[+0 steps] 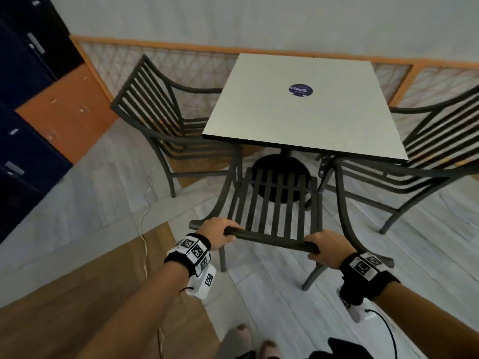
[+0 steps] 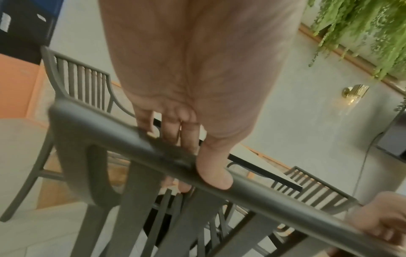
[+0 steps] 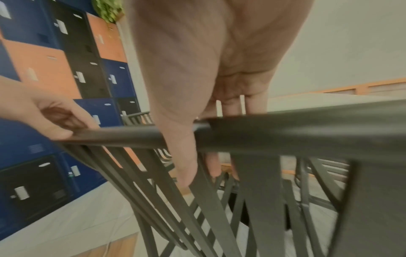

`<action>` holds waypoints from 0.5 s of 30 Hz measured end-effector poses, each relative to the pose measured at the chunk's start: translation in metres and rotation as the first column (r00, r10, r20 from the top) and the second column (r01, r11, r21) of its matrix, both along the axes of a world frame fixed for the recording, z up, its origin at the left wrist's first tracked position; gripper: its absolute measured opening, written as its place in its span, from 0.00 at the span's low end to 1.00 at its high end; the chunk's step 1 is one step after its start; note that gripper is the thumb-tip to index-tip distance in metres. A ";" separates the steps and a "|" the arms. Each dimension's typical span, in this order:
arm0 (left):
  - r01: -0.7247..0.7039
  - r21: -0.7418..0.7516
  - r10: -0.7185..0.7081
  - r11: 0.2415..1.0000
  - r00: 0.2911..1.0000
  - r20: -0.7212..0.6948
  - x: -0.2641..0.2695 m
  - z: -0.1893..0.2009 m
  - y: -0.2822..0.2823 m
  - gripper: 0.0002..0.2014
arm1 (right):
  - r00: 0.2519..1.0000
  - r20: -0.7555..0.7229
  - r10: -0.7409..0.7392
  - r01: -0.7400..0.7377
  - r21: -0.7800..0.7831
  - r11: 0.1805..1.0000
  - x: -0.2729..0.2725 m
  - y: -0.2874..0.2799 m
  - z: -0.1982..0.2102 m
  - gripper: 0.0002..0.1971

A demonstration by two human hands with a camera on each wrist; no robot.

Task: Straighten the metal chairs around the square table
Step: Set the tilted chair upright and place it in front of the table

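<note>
A dark metal slatted chair (image 1: 272, 203) stands in front of me, its seat partly under the near edge of the square white table (image 1: 298, 112). My left hand (image 1: 220, 233) grips the left end of its top rail (image 2: 252, 194), fingers over the far side and thumb (image 2: 216, 175) on the near side. My right hand (image 1: 328, 248) grips the right end of the same rail (image 3: 285, 132), thumb (image 3: 184, 167) hanging down over a slat. A second metal chair (image 1: 160, 117) stands at the table's left side, a third (image 1: 420, 156) at its right side.
Blue, black and orange lockers (image 1: 33, 112) line the left wall. A low orange-framed lattice panel (image 1: 181, 60) runs behind the table. The table's black round base (image 1: 281, 172) sits under it. A thin white cable (image 1: 145, 203) trails on the floor. My feet (image 1: 243, 338) are below.
</note>
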State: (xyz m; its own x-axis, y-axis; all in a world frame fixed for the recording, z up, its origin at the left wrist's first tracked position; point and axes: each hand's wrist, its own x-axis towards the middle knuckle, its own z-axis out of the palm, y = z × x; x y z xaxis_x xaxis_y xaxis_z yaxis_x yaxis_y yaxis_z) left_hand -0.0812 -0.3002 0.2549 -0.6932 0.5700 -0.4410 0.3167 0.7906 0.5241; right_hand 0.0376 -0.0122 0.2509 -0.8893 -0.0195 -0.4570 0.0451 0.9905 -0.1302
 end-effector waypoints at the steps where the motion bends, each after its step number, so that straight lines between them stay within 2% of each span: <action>1: -0.023 0.030 0.023 0.999 1.000 0.002 -0.002 0.001 -0.008 0.17 | 0.999 0.010 0.032 -0.032 0.011 0.999 -0.005 -0.004 0.004 0.09; 5: -0.120 0.089 0.122 0.989 0.992 -0.013 -0.018 0.002 -0.044 0.14 | 0.984 0.029 0.175 -0.176 0.035 0.984 -0.036 -0.036 0.022 0.11; 9: -0.206 0.082 0.208 0.975 0.978 -0.008 -0.050 -0.001 -0.088 0.12 | 0.961 -0.026 0.276 -0.277 -0.073 0.958 -0.084 -0.087 0.035 0.14; 15: -0.294 0.063 0.294 0.954 0.956 0.002 -0.139 -0.009 -0.184 0.11 | 0.947 -0.119 0.298 -0.319 -0.243 0.916 -0.182 -0.194 0.046 0.13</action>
